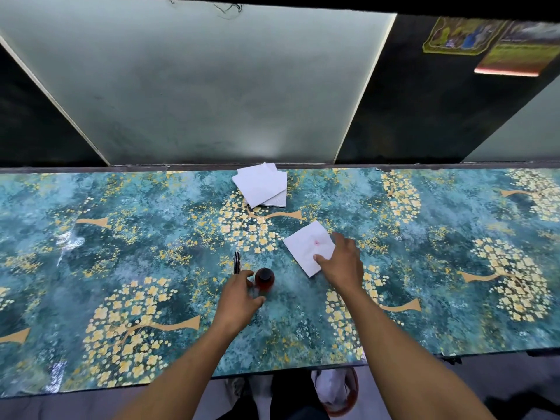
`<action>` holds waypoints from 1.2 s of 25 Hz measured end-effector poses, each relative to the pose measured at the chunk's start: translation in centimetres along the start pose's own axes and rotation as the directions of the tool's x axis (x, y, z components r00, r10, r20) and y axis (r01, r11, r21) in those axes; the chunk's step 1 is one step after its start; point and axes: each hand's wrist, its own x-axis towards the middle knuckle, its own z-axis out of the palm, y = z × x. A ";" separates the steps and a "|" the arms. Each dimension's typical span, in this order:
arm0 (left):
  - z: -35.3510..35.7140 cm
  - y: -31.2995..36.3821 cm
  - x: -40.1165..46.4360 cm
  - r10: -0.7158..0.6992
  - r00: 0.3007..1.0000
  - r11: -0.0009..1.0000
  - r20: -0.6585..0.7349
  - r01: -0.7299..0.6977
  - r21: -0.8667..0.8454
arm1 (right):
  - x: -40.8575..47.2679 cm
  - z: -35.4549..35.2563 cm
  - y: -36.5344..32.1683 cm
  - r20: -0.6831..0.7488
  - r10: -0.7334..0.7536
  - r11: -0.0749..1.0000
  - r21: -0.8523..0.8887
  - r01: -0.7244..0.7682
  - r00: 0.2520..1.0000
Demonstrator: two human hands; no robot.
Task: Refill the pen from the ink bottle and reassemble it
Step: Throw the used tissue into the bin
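Left hand (239,294) loose beside ink bottle (265,279), right hand (341,263) pressing tissue (309,247)

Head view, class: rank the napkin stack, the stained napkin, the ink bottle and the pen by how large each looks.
1. Napkin stack and stained napkin: near alike; the stained one is partly covered and nearer, so unranked.
2. Ink bottle.
3. Pen, thin and partly hidden by the left hand.

Both bare forearms stretched forward mid-frame; left hand (239,298) loosely curled, right hand (342,262) palm-down, fingers spread.
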 end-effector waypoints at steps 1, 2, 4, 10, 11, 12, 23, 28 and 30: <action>0.0 0.1 -0.2 -0.016 1.000 1.000 -0.006 0.016 -0.002 | 0.6 -0.2 0.0 0.027 0.011 1.000 -0.026 -0.011 1.000; 0.1 0.1 -0.4 -0.032 0.999 0.999 -0.008 0.032 -0.007 | 1.0 -0.3 0.0 0.056 0.027 0.998 -0.061 -0.023 0.998; 0.2 0.6 -0.8 -0.065 0.998 0.998 -0.010 0.064 -0.027 | 1.7 -0.3 -0.2 0.087 0.035 0.992 -0.121 -0.024 0.996; 1.0 1.5 -1.4 -0.127 0.992 0.989 -0.026 0.125 -0.074 | 2.5 0.0 -0.4 0.170 0.099 0.995 -0.012 -0.098 0.980; 1.1 1.5 -1.4 -0.133 0.990 0.989 -0.037 0.130 -0.072 | 2.4 0.1 -0.2 0.170 0.106 0.994 0.004 -0.108 0.980; 1.2 1.5 -1.4 -0.141 0.989 0.988 -0.044 0.138 -0.076 | 2.2 0.2 0.0 0.157 0.108 0.993 0.019 -0.113 0.982; 2.9 1.2 -5.9 -0.085 0.996 0.995 0.020 0.086 -0.040 | -8.2 -1.8 2.8 0.141 0.122 0.770 0.611 -0.183 0.983; 3.7 -0.2 -11.5 0.010 0.996 1.000 0.089 -0.012 0.028 | -15.7 -0.1 5.9 0.172 0.193 0.566 0.785 -0.252 0.966; 4.6 -0.9 -14.3 0.090 0.989 0.994 0.116 -0.096 0.048 | -18.8 0.8 7.4 0.165 0.230 0.499 0.826 -0.262 0.959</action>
